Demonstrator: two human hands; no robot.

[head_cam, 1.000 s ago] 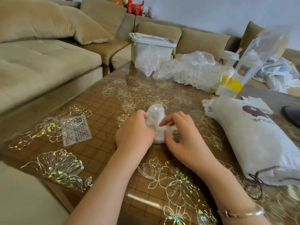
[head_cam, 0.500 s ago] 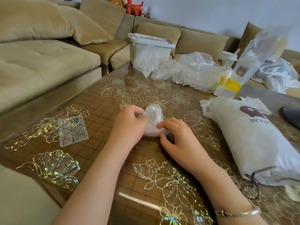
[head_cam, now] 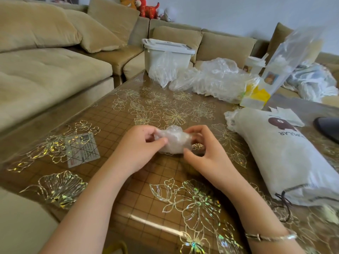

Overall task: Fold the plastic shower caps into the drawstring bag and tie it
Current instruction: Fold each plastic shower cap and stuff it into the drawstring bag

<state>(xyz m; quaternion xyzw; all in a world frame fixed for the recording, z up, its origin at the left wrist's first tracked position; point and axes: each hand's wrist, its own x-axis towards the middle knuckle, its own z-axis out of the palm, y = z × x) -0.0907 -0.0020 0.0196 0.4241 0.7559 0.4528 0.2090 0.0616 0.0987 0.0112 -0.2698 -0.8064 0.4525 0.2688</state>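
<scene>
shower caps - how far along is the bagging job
Done: the drawstring bag lies bulging on the table, apparently already stuffed. In hand: the left hand and right hand pinch one crumpled shower cap mid-fold. Left: a pile of loose caps waits by the white bin, and the bag's cord hangs untied.

— Count on my feed?
— I log two hands, left hand [head_cam: 139, 147] and right hand [head_cam: 205, 153]; one folded shower cap [head_cam: 174, 141]; one drawstring bag [head_cam: 286, 158]; one lidded white bin [head_cam: 165, 52]; one bracelet [head_cam: 271, 237].
— Noted.
</scene>
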